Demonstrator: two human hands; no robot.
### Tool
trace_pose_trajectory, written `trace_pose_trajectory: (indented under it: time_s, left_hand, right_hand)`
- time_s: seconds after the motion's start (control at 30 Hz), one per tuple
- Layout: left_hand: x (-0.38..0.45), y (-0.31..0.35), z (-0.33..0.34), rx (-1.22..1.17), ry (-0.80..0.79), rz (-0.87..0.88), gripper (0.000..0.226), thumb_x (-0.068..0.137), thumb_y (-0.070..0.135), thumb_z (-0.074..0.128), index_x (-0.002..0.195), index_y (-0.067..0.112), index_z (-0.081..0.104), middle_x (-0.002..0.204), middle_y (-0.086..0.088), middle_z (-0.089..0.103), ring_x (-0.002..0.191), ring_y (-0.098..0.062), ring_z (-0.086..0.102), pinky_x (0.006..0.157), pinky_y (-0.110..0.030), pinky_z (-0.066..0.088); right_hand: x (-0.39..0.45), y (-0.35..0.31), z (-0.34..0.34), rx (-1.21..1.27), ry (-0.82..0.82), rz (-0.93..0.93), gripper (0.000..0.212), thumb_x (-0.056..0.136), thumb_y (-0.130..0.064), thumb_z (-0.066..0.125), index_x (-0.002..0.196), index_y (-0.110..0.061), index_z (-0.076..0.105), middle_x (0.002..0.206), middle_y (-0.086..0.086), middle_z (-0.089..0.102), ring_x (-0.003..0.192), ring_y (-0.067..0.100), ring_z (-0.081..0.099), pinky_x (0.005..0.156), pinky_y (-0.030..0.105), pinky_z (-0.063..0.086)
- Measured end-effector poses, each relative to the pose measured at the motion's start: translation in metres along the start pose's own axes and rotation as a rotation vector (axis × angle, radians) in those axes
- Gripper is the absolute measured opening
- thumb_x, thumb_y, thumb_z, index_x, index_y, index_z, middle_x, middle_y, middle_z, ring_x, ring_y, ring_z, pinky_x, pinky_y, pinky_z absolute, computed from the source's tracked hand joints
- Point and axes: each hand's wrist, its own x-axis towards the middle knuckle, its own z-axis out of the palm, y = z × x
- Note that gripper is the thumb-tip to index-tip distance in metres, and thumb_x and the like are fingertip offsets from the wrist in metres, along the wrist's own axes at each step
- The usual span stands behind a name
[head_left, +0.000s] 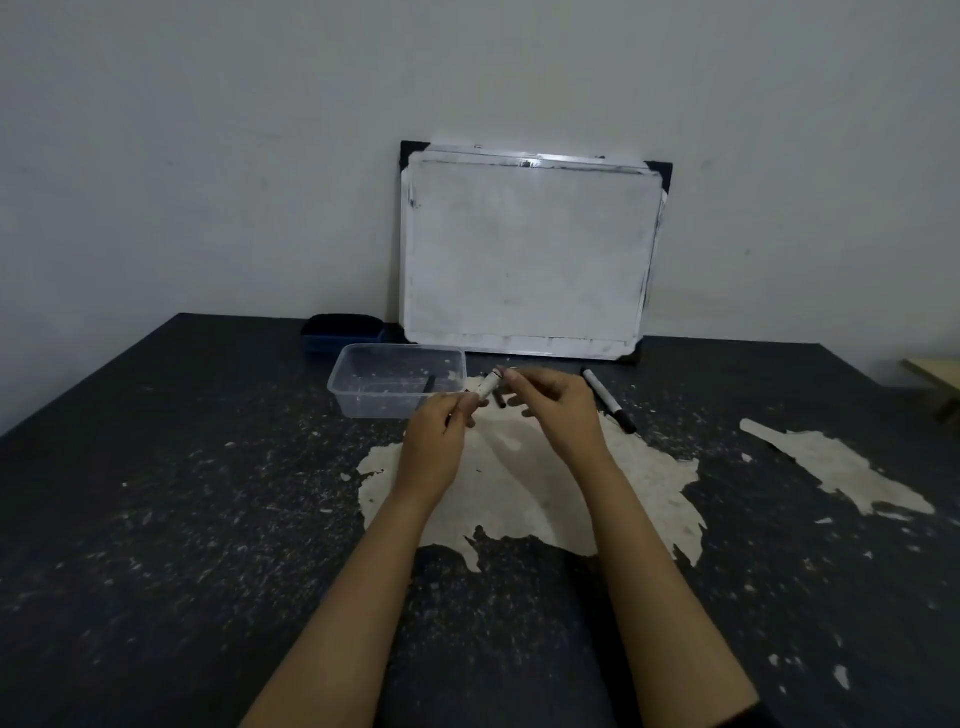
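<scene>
Above the table's middle, my left hand grips the lower end of a short white marker that points up and to the right. My right hand pinches the marker's upper end, which has a dark ring, with its fingertips. A small black piece, perhaps a cap, lies on the table just below the two hands. A second marker, white with a black cap, lies on the table right of my right hand. A whiteboard, wiped and blank, leans on the wall behind.
A clear plastic container stands left of my hands with a dark stick-like item inside. A blue and black eraser sits behind it. The dark table is worn, with pale peeled patches beneath my arms and at the right.
</scene>
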Motion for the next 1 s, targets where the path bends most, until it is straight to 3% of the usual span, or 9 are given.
trace_pose_trajectory:
  time_s: [0.07,0.13,0.27,0.4,0.53,0.63,0.77,0.9,1.0]
  left_hand:
    - [0.000,0.005,0.007,-0.097,-0.040,-0.090,0.032,0.100,0.034,0.047,0.102,0.014,0.072,0.073,0.007,0.056,0.064,-0.005,0.048,0.056,-0.015,0.036]
    - [-0.001,0.009,0.013,-0.224,-0.074,-0.205,0.031,0.099,0.033,0.049,0.102,0.010,0.070,0.070,0.007,0.052,0.059,-0.008,0.044,0.048,-0.013,0.034]
    - [0.001,0.018,0.016,-0.312,-0.098,-0.284,0.025,0.099,0.027,0.049,0.107,0.011,0.067,0.078,0.002,0.056,0.062,-0.012,0.047,0.049,-0.021,0.039]
    - [0.003,0.028,0.030,-0.450,-0.096,-0.423,0.020,0.100,0.016,0.048,0.108,0.007,0.064,0.084,-0.006,0.060,0.062,-0.017,0.055,0.052,-0.026,0.051]
    - [0.013,0.039,0.055,-0.414,-0.118,-0.455,0.025,0.098,0.014,0.050,0.113,0.000,0.065,0.088,-0.011,0.064,0.075,-0.020,0.058,0.072,-0.034,0.053]
    - [0.032,0.051,0.076,-0.293,-0.124,-0.440,0.020,0.096,0.016,0.054,0.094,0.005,0.070,0.095,-0.013,0.068,0.087,-0.022,0.061,0.086,-0.039,0.051]
    - [0.063,0.059,0.115,-0.298,-0.180,-0.535,0.022,0.090,0.014,0.063,0.068,0.010,0.063,0.092,-0.019,0.068,0.083,-0.028,0.063,0.087,-0.042,0.055]
    - [0.084,0.055,0.151,-0.177,-0.209,-0.546,0.014,0.083,0.014,0.071,0.075,0.002,0.067,0.084,-0.018,0.068,0.078,-0.030,0.066,0.084,-0.043,0.058]
    - [0.092,0.046,0.174,-0.083,-0.243,-0.549,0.028,0.078,0.019,0.078,0.089,-0.006,0.070,0.093,-0.021,0.073,0.086,-0.031,0.072,0.080,-0.043,0.059]
  right_hand:
    - [0.002,0.001,-0.014,-0.021,-0.035,0.011,0.021,0.096,-0.026,0.065,0.112,-0.019,0.077,0.096,0.000,0.079,0.083,0.003,0.073,0.070,0.018,0.057]
    - [0.002,0.007,-0.030,-0.057,0.051,0.026,0.020,0.095,-0.019,0.065,0.114,-0.017,0.074,0.094,-0.002,0.076,0.079,-0.001,0.069,0.067,0.013,0.053]
    - [0.002,0.041,-0.072,-0.293,0.312,0.096,0.015,0.094,-0.013,0.066,0.106,-0.013,0.075,0.096,0.004,0.071,0.081,0.011,0.064,0.069,0.012,0.050]
    - [0.003,0.068,-0.092,-0.542,0.340,0.095,0.026,0.090,-0.023,0.070,0.112,-0.010,0.074,0.107,0.014,0.065,0.096,0.022,0.060,0.077,0.023,0.042]
    - [0.000,0.074,-0.082,-0.546,0.275,0.129,0.031,0.090,-0.014,0.061,0.120,-0.013,0.072,0.111,0.013,0.058,0.102,0.023,0.052,0.082,0.024,0.037]
    - [0.003,0.080,-0.080,-0.632,0.244,0.133,0.030,0.095,-0.008,0.057,0.119,-0.010,0.074,0.110,0.014,0.064,0.103,0.026,0.055,0.086,0.024,0.042]
    - [0.002,0.080,-0.088,-0.515,0.346,0.192,0.029,0.096,-0.001,0.055,0.117,-0.005,0.075,0.110,0.015,0.072,0.094,0.024,0.066,0.086,0.019,0.045]
    - [-0.003,0.074,-0.094,-0.232,0.522,0.245,0.028,0.097,-0.003,0.056,0.118,-0.005,0.074,0.109,0.008,0.073,0.090,0.013,0.064,0.073,0.004,0.044]
    - [-0.003,0.071,-0.098,-0.074,0.654,0.247,0.025,0.098,-0.007,0.057,0.116,-0.007,0.074,0.106,0.003,0.071,0.086,0.007,0.062,0.064,0.001,0.044]
